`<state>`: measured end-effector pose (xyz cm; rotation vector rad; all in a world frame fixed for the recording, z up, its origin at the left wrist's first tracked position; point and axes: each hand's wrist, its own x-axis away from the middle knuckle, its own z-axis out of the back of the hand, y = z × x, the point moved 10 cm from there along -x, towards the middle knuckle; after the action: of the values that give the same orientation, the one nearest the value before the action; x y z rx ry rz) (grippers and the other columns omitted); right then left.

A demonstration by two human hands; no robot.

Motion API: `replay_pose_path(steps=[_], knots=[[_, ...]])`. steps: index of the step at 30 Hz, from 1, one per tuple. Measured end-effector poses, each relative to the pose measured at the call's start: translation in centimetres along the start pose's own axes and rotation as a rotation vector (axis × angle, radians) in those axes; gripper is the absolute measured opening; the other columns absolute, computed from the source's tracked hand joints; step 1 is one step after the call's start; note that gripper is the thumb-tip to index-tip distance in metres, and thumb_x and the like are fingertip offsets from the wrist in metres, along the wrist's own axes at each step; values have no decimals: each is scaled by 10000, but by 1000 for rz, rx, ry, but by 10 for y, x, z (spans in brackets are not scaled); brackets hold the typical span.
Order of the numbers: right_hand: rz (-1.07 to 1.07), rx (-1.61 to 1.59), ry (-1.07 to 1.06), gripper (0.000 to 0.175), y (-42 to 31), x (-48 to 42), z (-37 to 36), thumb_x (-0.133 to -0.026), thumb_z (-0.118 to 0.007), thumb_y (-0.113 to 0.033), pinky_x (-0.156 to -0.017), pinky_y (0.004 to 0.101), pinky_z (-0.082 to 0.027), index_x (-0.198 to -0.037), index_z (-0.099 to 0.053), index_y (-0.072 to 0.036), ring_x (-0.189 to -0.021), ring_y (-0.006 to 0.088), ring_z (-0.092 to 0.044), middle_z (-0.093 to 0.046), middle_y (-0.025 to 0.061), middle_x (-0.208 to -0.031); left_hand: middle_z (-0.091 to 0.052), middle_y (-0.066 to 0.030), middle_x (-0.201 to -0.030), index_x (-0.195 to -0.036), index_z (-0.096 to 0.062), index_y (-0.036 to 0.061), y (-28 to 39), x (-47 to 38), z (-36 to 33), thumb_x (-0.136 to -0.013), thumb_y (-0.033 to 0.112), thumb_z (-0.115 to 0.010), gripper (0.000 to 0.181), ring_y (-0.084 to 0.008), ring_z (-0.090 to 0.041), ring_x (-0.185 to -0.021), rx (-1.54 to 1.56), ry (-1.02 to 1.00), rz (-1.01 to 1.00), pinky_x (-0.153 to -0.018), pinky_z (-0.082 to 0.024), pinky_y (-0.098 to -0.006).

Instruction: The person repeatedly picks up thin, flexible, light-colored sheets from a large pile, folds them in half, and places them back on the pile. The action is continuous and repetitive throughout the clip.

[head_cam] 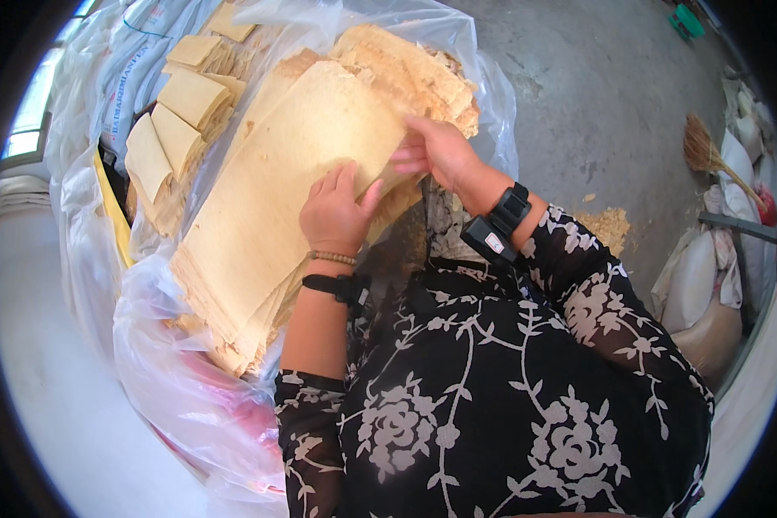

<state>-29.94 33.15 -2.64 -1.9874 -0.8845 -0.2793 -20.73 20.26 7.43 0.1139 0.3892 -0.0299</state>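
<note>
A stack of large, thin, tan sheets [265,188], perhaps flatbread, lies slantwise before me with ragged, flaky edges. My left hand [337,207] rests on the top sheet near its right edge, fingers spread. At the sheet's upper right edge is my right hand [437,149], slightly blurred, its thumb on top and its fingers along the edge; how firmly it grips is not clear. Rougher, browner sheets [414,78] lie behind, at the top of the stack. Smaller folded tan pieces [194,97] sit in an overlapping row to the left.
Clear plastic sheeting [162,362] spreads under and around the stack. White printed sacks [123,97] stand at the upper left. Crumbs [605,226] lie on the concrete floor [557,97]. A straw broom [702,146] and filled sacks [693,291] are at the right; a green object [686,22] is farther back.
</note>
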Motion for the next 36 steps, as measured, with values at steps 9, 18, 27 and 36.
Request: replay_pose_path(steps=[9,18,27,36], knots=[[-34,-61,42,417,6,-7,6,-994,-572,-284,-830,439,-612,-1242,-546,51,-967,351,-695,-626,198,-1097,-751,-127,-967,-1067,-753,110,-2,-12,-8,-921,503,-659,430,-327,-709,-878,-22,-129,156,-753,-559,-420],[-28,2,-26,342,11,-3,-6,-943,-635,-170,-716,379,-634,-1151,-618,101,-881,310,-732,-687,199,-1045,-749,-156,-839,-1073,-766,90,5,-28,-13,-937,537,-587,500,-363,-725,-761,-98,-281,291,-682,-565,-452],[-46,225,133,315,30,-2,4,-913,-741,-212,-633,302,-582,-1039,-682,70,-740,222,-696,-696,131,-940,-713,-173,-785,-824,-697,49,-39,-19,-3,-967,353,-607,348,-388,-685,-689,-14,-13,421,-652,-538,-492],[52,139,206,253,27,-21,34,-863,-795,-180,-532,266,-536,-933,-692,42,-649,201,-667,-686,98,-821,-722,-139,-967,-1081,-658,-64,-222,132,120,-1001,335,-590,413,-216,-704,-840,786,845,1266,-605,-535,-298]])
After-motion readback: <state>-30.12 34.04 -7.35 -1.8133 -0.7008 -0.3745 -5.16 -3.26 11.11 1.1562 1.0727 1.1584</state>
